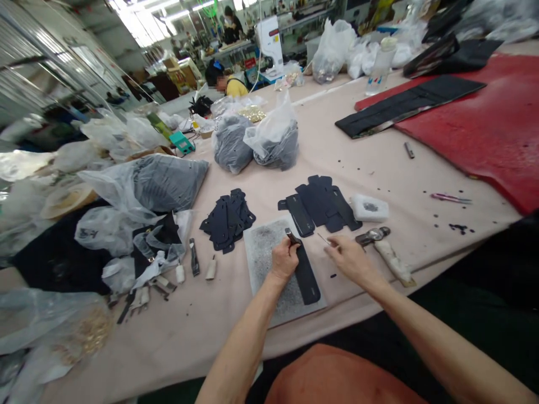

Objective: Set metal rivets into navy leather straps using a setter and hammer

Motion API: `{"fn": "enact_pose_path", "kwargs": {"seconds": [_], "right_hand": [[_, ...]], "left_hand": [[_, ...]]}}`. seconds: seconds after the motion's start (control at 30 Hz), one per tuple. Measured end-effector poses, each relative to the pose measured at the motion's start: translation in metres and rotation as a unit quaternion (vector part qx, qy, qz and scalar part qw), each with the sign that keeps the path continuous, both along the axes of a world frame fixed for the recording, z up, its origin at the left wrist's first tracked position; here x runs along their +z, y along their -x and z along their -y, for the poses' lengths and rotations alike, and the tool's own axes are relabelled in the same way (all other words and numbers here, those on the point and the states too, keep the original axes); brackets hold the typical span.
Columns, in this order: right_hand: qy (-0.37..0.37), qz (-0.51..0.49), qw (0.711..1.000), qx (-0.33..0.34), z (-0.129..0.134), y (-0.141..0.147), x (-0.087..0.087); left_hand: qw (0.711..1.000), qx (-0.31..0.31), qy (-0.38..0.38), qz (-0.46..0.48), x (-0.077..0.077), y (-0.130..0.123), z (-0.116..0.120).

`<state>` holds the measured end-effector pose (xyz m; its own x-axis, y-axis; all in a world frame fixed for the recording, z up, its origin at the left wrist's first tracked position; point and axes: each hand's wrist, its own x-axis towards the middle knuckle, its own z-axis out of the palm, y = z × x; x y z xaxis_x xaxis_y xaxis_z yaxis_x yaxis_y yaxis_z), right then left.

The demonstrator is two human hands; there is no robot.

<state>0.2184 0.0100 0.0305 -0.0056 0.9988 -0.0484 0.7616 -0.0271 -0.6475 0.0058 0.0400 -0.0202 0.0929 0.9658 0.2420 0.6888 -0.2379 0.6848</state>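
My left hand (284,259) is closed around a dark metal hand punch (291,237). It rests over a long dark strip (309,279) with small slots near its end. The strip lies on a speckled grey-white board (263,269). To the right, my right hand (348,256) pinches a thin, pale, rod-like tool (323,239), its tip pointing left above the table. Beside that hand lies a hammer (393,262) with a wrapped handle. Just beyond are a pile of dark cut pieces (322,203) and a white block (370,208) with a dark smudge on top.
Another pile of dark pieces (227,219) lies left of the board, near several loose punches (194,257). Stuffed plastic bags (273,140) stand farther back. A red sheet (475,123) covers the right side, with a pen (451,198) nearby. A person in yellow (236,86) sits beyond the table.
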Motion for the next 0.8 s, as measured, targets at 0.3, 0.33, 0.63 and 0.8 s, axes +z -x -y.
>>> {"fn": "enact_pose_path", "kwargs": {"seconds": [0.3, 0.33, 0.63, 0.8], "right_hand": [[0.074, -0.047, 0.996, -0.024, 0.002, 0.079, -0.03], [0.079, -0.049, 0.995, -0.025, 0.001, 0.078, -0.029], [0.083, -0.058, 0.994, -0.033, 0.001, 0.076, -0.029], [0.087, -0.064, 0.994, -0.032, -0.005, 0.071, -0.034]], "left_hand": [[0.991, 0.088, 0.042, 0.095, 0.007, 0.001, -0.006], [0.986, 0.116, 0.049, 0.112, 0.008, 0.003, -0.007], [0.978, 0.147, 0.051, 0.142, 0.018, 0.013, 0.006], [0.976, 0.136, 0.06, 0.157, 0.017, 0.008, 0.018]]}}
